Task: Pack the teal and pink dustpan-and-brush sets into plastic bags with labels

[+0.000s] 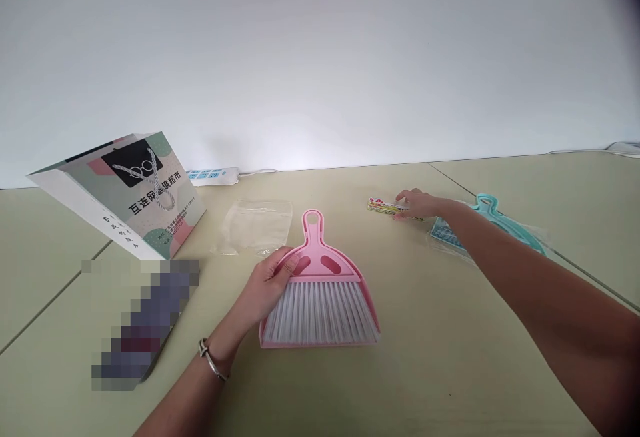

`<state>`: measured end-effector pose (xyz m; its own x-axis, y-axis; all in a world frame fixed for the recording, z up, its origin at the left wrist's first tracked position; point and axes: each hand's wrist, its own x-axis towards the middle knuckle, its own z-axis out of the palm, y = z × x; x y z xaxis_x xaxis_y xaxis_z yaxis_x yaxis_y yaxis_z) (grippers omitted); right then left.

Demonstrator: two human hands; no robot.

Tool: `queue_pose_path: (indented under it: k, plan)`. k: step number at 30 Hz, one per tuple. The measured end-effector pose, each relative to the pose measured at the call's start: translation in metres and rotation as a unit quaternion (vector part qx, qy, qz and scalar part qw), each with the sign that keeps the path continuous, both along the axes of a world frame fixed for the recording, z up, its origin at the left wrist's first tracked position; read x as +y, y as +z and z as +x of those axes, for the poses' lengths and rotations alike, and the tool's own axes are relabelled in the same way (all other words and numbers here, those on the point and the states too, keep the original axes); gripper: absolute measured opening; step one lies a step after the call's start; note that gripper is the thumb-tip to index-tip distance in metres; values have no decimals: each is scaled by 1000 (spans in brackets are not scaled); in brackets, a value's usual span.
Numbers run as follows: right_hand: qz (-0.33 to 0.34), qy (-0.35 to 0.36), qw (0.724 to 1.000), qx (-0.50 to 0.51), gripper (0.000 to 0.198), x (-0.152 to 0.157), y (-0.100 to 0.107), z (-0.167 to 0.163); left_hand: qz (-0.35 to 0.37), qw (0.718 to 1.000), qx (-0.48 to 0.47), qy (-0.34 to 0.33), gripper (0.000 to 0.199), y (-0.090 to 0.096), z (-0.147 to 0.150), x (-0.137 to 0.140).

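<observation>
My left hand (270, 283) grips the left edge of a pink dustpan (370, 290), with the thumb over the top. A matching pink hand brush (320, 310) is nested in the dustpan, its pale bristles toward me and its looped handle pointing away. Farther off on the right, my right hand (417, 203) has its thumb and fingers around the right end of a small yellow and red printed box (383, 206). The hand covers part of that box. Under and beside my right forearm lies a teal dustpan set (487, 207) in clear plastic, partly hidden.
A clear plastic bag (257, 223) lies flat behind the pink set. At the left stand a printed paper bag (145, 197) and, nearer, a blurred dark flat object (150, 323). A power strip (213, 176) sits by the white wall (320, 57).
</observation>
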<state>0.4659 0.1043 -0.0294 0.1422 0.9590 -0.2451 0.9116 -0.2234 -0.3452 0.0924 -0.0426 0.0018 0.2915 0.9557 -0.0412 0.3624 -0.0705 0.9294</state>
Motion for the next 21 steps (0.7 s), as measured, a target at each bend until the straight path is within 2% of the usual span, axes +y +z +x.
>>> queue_pose_path:
  k: [5, 9, 12, 13, 15, 16, 18, 21]
  plan:
    - [-25, 38, 999, -6, 34, 4, 0, -3, -4, 1000, -6, 15, 34, -1, -3, 1]
    - [8, 48, 999, -13, 27, -1, 12, -13, -1, 1000, 0, 27, 34, -2, -4, 2]
    - [74, 49, 996, 18, 30, -23, 37, -31, -5, 999, -5, 37, 35, -2, -4, 2]
    - [112, 58, 990, 62, 32, -34, 49, -41, -6, 999, -7, 41, 35, -3, -4, 3]
    - [141, 119, 966, 183, 36, -63, 74, -63, -3, 999, -8, 52, 36, -4, -4, 3]
    - [129, 156, 951, 233, 36, -78, 87, -76, 1, 998, -7, 57, 36, -5, -4, 3]
    - [60, 251, 921, 292, 36, -107, 106, -101, 3, 998, -10, 61, 35, -7, -4, 4]
    - [-52, 351, 889, 290, 33, -134, 114, -133, -38, 996, -58, 52, 38, -11, -4, 4]
